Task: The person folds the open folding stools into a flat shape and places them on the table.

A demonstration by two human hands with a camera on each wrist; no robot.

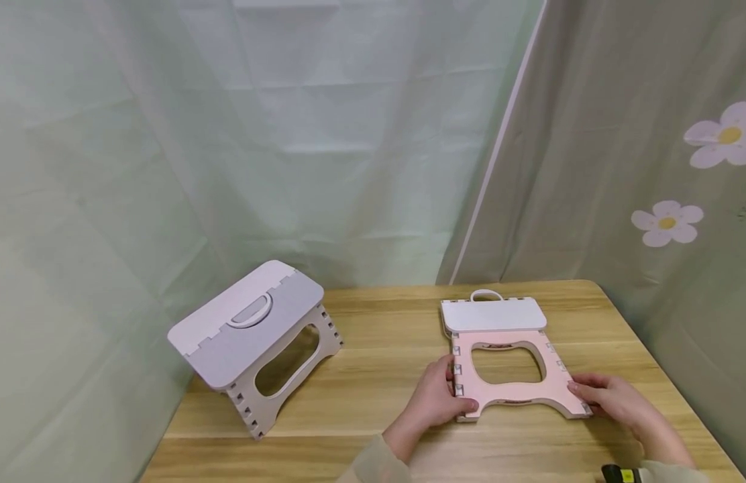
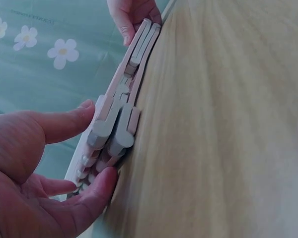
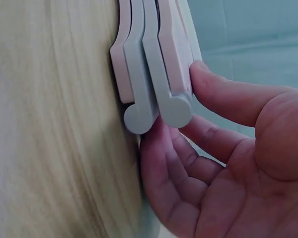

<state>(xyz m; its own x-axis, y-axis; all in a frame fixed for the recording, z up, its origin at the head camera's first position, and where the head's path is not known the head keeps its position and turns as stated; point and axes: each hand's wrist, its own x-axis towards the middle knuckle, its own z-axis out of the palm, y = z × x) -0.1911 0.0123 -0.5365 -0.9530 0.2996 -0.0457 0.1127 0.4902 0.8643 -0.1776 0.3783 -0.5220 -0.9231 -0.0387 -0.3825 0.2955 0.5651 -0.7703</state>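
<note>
Head view shows the pink folding stool folded flat on the right of the wooden table; your left hand and right hand pinch its near corners, thumbs above, fingers curled below. Left of it an opened stool stands before a pale curtain.

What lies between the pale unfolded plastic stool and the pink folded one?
In the head view, bare wood-grain tabletop, then the left hand at the folded stool.
</note>
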